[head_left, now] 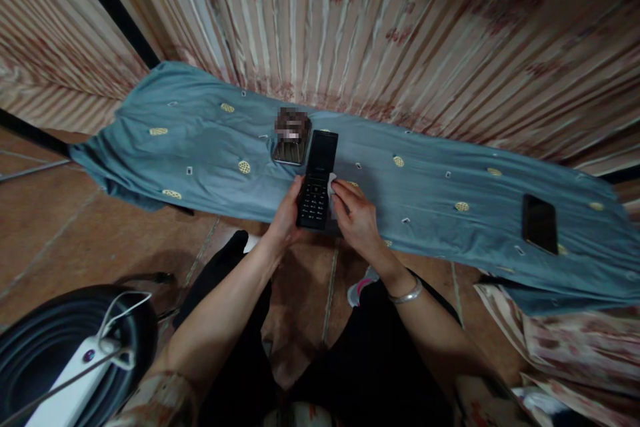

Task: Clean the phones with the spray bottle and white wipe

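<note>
My left hand (287, 215) grips the lower left side of an open black flip phone (317, 180), whose keypad faces up and whose dark screen half lies toward the curtain. My right hand (356, 217) pinches a small white wipe (331, 185) against the phone's right edge beside the keypad. The phone is over the near edge of a blue-grey cloth (410, 187) dotted with yellow ovals.
A second phone (291, 139) lies on the cloth just behind the flip phone, and a black smartphone (539, 223) lies far right. Striped floral curtains (400, 33) hang behind. A black round stool with a white power strip (70, 380) is at lower left on the tiled floor.
</note>
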The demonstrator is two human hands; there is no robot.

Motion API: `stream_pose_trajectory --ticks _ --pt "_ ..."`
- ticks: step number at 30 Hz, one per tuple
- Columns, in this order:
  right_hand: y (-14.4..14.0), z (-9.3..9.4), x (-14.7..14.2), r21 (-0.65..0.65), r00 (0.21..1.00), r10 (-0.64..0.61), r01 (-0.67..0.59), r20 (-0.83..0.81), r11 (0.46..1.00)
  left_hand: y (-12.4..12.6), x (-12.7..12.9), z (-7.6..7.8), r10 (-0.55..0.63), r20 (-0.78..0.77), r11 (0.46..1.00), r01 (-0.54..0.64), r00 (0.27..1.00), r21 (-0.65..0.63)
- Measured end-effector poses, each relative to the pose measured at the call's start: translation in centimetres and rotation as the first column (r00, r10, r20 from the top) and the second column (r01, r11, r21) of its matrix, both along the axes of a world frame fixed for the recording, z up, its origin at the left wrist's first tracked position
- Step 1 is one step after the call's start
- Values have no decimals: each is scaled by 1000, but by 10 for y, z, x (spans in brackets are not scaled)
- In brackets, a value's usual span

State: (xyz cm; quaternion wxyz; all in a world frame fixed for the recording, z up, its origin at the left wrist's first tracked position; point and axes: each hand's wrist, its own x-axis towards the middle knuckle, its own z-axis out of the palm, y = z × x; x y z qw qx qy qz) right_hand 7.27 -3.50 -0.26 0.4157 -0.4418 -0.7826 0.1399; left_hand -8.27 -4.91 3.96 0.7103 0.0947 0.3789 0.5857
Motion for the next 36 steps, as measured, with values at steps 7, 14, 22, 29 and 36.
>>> stream_pose_trajectory --ticks 7,14,22,29,36 --pt "8 -4 6 0 999 -23 23 -22 1000 -2 6 1 -42 16 999 42 999 -12" --pt "24 -7 19 -46 991 -96 92 -90 995 -8 10 0 -156 14 985 157 988 -77" --pt "46 -9 45 -81 943 -268 256 -199 963 -16 19 -11 -266 -26 963 265 963 -53" --pt "50 -8 60 33 953 -287 291 -98 956 -22 24 -21 -308 -201 948 317 930 17" --pt "48 -6 63 51 957 -280 277 75 960 -23 25 -33 -298 -359 925 361 885 122"
